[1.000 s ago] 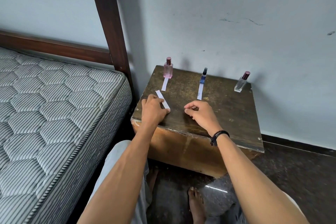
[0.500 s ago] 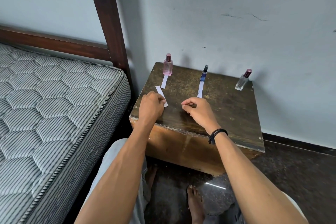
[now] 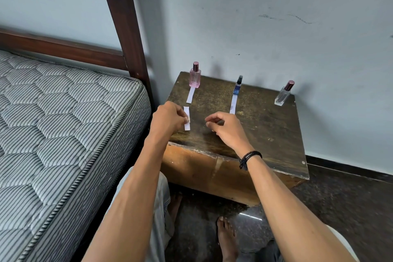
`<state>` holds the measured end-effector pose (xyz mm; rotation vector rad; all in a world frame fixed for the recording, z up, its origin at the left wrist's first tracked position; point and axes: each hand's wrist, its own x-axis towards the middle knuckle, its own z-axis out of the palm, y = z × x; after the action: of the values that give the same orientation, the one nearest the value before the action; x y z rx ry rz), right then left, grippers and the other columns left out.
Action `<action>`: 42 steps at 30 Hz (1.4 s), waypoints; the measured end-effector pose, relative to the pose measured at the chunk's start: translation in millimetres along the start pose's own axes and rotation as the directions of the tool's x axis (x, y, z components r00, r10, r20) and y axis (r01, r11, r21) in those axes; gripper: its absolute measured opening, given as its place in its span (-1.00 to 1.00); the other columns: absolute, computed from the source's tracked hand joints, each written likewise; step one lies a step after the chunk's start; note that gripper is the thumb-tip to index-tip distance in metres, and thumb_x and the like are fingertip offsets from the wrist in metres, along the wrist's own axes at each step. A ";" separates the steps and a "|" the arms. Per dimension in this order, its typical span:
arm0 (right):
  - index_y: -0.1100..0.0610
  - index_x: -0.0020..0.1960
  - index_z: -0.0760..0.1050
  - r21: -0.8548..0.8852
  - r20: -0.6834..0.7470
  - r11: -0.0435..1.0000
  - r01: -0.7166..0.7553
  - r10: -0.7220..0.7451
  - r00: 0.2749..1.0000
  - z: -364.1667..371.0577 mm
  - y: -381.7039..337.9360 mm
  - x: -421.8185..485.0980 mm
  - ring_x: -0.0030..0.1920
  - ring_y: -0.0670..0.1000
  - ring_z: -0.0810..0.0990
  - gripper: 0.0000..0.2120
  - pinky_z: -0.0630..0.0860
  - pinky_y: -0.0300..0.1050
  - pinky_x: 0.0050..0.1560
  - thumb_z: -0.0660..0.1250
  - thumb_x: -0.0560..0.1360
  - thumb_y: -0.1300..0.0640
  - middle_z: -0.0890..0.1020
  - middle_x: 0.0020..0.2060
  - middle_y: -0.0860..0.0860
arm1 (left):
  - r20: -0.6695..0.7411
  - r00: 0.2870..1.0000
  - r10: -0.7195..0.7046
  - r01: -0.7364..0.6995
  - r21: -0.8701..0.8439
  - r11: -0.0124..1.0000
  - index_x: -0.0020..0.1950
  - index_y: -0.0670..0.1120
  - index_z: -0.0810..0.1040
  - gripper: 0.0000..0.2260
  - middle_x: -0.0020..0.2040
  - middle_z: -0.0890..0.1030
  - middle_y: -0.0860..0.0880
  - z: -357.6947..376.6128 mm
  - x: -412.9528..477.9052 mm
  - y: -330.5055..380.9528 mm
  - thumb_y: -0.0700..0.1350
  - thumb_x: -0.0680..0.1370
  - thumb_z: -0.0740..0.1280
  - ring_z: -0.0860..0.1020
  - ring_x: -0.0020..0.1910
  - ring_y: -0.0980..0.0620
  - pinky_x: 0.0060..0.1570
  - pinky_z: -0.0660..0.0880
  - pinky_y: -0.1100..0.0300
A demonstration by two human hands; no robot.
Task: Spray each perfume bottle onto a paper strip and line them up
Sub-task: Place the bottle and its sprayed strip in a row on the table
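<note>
I am holding a loose paper strip [image 3: 187, 118] with my left hand [image 3: 169, 120], fingertips pinched together on the strip's left edge about midway along it. The strip is standing almost straight away from me over the front left part of the wooden bedside table [image 3: 274, 134], its far end projecting past my knuckles and its near end just clear of my fingers. Whether the strip is lying flat on the tabletop or lifted off it I cannot tell.

My right hand [image 3: 226, 127] is hovering just to the right of the strip, apart from it, with thumb and forefinger curled loosely toward each other and nothing between them. A black cord bracelet [image 3: 248, 158] is sitting on that wrist.

Three bottles are standing upright along the far edge of the table, near the wall. The pink perfume bottle [image 3: 195, 76] is at the left, with a white strip [image 3: 190, 97] lying in front of it, directly beyond the strip I am holding. The slim blue spray bottle [image 3: 238, 85] is in the middle, with a second strip [image 3: 233, 104] running from its base toward my right hand. The clear bottle with the dark red cap [image 3: 284, 93] is at the right, well apart from both hands.

A striped mattress [image 3: 63, 125] is lying to the left of the table.
</note>
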<state>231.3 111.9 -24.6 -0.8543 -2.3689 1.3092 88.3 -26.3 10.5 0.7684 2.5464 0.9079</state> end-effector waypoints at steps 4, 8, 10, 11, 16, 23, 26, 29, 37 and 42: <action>-0.04 0.11 0.68 -0.001 0.051 0.999 0.040 -0.040 0.998 6.4 -7.7 -1.9 -0.04 -0.15 0.60 -0.88 0.46 -0.30 -0.11 0.44 0.58 0.10 0.66 -0.09 -0.16 | 0.068 0.998 0.011 -0.013 0.025 1.000 -0.14 0.01 0.74 -0.97 -0.12 0.69 0.04 -8.7 0.2 0.1 -0.11 0.49 0.51 0.62 -0.15 0.08 -0.22 0.44 0.27; -0.07 0.14 0.66 0.012 0.092 0.998 0.060 -0.061 0.994 15.8 -13.4 -4.8 -0.04 -0.18 0.59 -0.84 0.38 -0.42 -0.18 0.46 0.58 0.09 0.65 -0.06 -0.15 | 0.127 0.992 -0.007 0.004 0.020 1.000 -0.23 0.01 0.72 -0.91 -0.17 0.70 0.01 -9.0 -0.1 2.1 -0.16 0.43 0.56 0.64 -0.14 0.05 -0.14 0.48 0.20; -0.03 0.18 0.67 0.014 0.106 0.997 0.073 -0.074 0.992 20.7 -14.5 -5.9 -0.03 -0.16 0.60 -0.81 0.41 -0.40 -0.15 0.46 0.57 0.09 0.65 -0.05 -0.14 | 0.152 0.988 -0.014 0.010 0.032 0.999 -0.26 0.01 0.71 -0.90 -0.19 0.70 0.01 -7.7 0.0 2.1 -0.16 0.40 0.58 0.65 -0.14 0.06 -0.13 0.50 0.20; -0.02 0.20 0.67 0.010 0.113 0.997 0.082 -0.083 0.990 22.9 -14.9 -6.4 -0.02 -0.14 0.61 -0.79 0.44 -0.38 -0.12 0.46 0.57 0.09 0.65 -0.03 -0.12 | 0.162 0.987 -0.013 0.007 0.036 0.999 -0.26 0.01 0.71 -0.90 -0.18 0.70 0.01 -7.2 0.4 1.9 -0.15 0.39 0.59 0.65 -0.14 0.06 -0.12 0.52 0.19; 0.01 0.19 0.68 -0.009 0.108 0.997 0.077 -0.076 0.991 28.6 -15.8 -6.6 0.02 -0.09 0.61 -0.81 0.46 -0.32 -0.09 0.44 0.59 0.06 0.65 0.03 -0.06 | 0.197 0.980 -0.006 0.008 -0.008 1.000 -0.26 0.04 0.71 -0.86 -0.23 0.70 -0.03 -8.1 3.0 0.3 -0.18 0.45 0.55 0.67 -0.18 0.01 -0.02 0.65 0.06; 0.06 0.10 0.70 -0.025 0.066 0.997 0.071 -0.069 0.995 31.0 -13.1 -3.8 -0.02 -0.07 0.62 -0.86 0.47 -0.25 -0.10 0.47 0.57 0.06 0.67 -0.03 -0.06 | 0.244 0.968 0.053 -0.014 -0.161 0.987 -0.15 -0.05 0.75 -0.91 -0.24 0.70 -0.06 -10.8 4.5 -1.1 -0.23 0.45 0.55 0.67 -0.18 -0.04 0.00 0.67 -0.01; 0.08 0.04 0.69 0.016 0.044 0.999 0.048 -0.048 0.998 32.0 -13.9 -3.6 -0.15 -0.15 0.60 -0.90 0.43 -0.32 -0.16 0.47 0.57 0.08 0.65 -0.17 -0.16 | 0.247 0.966 0.071 -0.018 -0.211 0.977 -0.09 -0.07 0.71 -0.84 -0.18 0.69 -0.05 -13.9 5.3 -3.6 -0.27 0.41 0.57 0.65 -0.13 0.00 0.02 0.65 0.00; 0.08 0.00 0.70 0.079 0.008 0.996 0.039 -0.040 0.999 30.1 -14.5 -1.7 -0.26 -0.17 0.61 -0.93 0.54 -0.23 -0.14 0.47 0.56 0.09 0.66 -0.26 -0.15 | 0.190 0.982 0.023 0.009 -0.164 0.986 -0.12 0.01 0.63 -0.75 -0.15 0.63 0.02 -12.1 8.9 -10.2 -0.24 0.35 0.61 0.63 -0.07 -0.02 0.01 0.61 0.03; 0.13 -0.05 0.70 0.168 -0.063 0.986 0.004 0.007 0.998 20.2 -17.0 0.2 -0.27 -0.02 0.71 -0.93 0.67 -0.11 -0.20 0.47 0.56 0.14 0.73 -0.20 -0.02 | 0.127 0.992 0.015 -0.022 0.049 0.999 0.02 -0.01 0.66 -0.72 0.02 0.60 0.02 13.3 9.6 -7.8 0.04 0.39 0.58 0.47 0.23 -0.07 0.30 0.38 0.04; 0.18 -0.01 0.69 0.267 -0.048 0.962 -0.062 0.077 0.996 12.5 -18.9 0.7 -0.23 0.00 0.72 -0.91 0.63 -0.22 -0.24 0.45 0.57 0.17 0.73 -0.17 0.07 | 0.109 0.994 0.033 -0.052 0.173 0.983 0.05 0.10 0.63 -0.73 0.17 0.51 0.00 23.0 11.1 -5.8 0.05 0.40 0.58 0.37 0.32 -0.12 0.37 0.33 -0.09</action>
<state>217.6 96.5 -15.4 -0.8862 -2.0747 1.5636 87.9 -12.5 -11.8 0.9006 2.5495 0.6420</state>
